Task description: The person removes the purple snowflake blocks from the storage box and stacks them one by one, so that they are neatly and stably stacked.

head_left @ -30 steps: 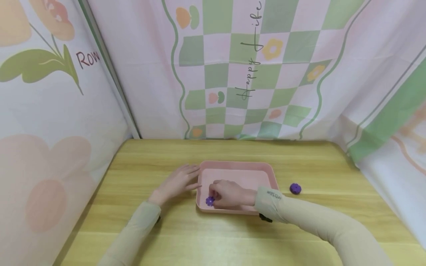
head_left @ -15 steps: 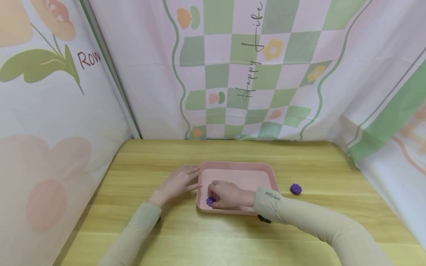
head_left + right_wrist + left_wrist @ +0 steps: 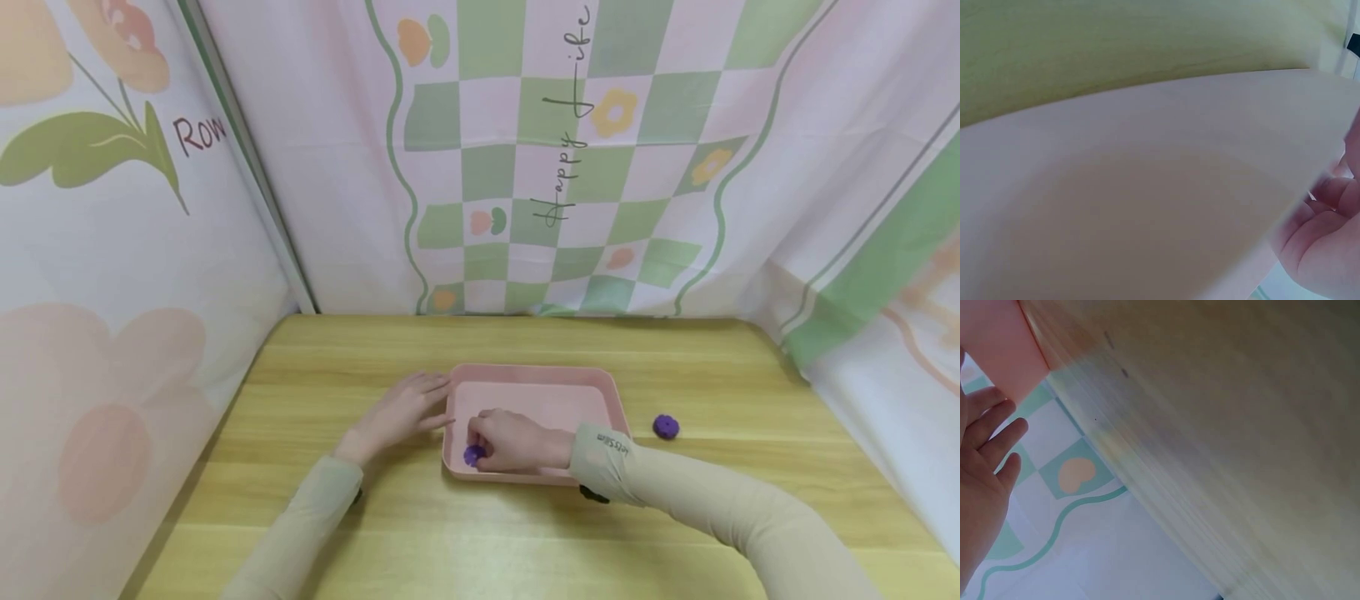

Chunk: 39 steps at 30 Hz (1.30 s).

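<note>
A pink rectangular tray [image 3: 543, 398] sits on the wooden table. Inside its near left corner, my right hand [image 3: 513, 442] pinches a small purple flower-shaped piece [image 3: 472, 455] between thumb and fingers. In the right wrist view, the curled fingers [image 3: 1329, 194] show at the right edge, but the piece is hidden. My left hand [image 3: 405, 408] lies against the tray's left side with fingers extended. The left wrist view has those straight fingers [image 3: 1000, 440] beside the pink wall. Another purple flower-shaped piece [image 3: 666, 427] lies on the table, right of the tray.
The wooden table [image 3: 360, 533] runs back to a checked curtain [image 3: 555, 167]. A flower-printed cloth [image 3: 112, 333] hangs along the left side, and more cloth [image 3: 885, 333] closes off the right.
The purple piece in my right hand has turned slightly, and more of it is now covered by the fingers. My left hand, the tray and the other piece stay put.
</note>
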{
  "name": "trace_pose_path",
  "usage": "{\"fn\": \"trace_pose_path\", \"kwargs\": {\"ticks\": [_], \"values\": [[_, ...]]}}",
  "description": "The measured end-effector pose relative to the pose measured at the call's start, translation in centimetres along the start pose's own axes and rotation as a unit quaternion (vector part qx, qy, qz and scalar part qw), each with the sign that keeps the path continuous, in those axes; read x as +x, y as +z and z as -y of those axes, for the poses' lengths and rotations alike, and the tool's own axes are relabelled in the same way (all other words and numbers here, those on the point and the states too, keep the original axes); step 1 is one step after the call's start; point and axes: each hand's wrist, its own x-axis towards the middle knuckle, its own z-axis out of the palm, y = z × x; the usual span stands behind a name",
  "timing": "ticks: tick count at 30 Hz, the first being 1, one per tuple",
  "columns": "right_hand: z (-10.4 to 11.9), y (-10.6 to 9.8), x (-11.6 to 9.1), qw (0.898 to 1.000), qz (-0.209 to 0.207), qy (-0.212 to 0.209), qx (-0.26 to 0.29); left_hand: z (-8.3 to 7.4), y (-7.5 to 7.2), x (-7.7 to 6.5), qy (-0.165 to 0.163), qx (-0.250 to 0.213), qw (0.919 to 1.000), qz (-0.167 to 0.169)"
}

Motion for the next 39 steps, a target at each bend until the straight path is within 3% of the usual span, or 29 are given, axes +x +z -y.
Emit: {"fn": "trace_pose_path", "kwargs": {"ticks": [11, 22, 39], "values": [[-0.5, -0.5, -0.5, 1.000, 0.002, -0.004, 0.023, -0.2, 0.1, 0.1, 0.016, 0.003, 0.9998, -0.011], [-1.7, -1.8, -1.7, 0.998, -0.017, 0.032, 0.047, -0.5, 0.1, 0.3, 0.010, 0.006, 0.9999, -0.007], [-4.3, -4.0, -5.2, 0.993, -0.068, 0.093, 0.020, -0.5, -0.1, -0.1, 0.013, 0.007, 0.9997, -0.022]]}}
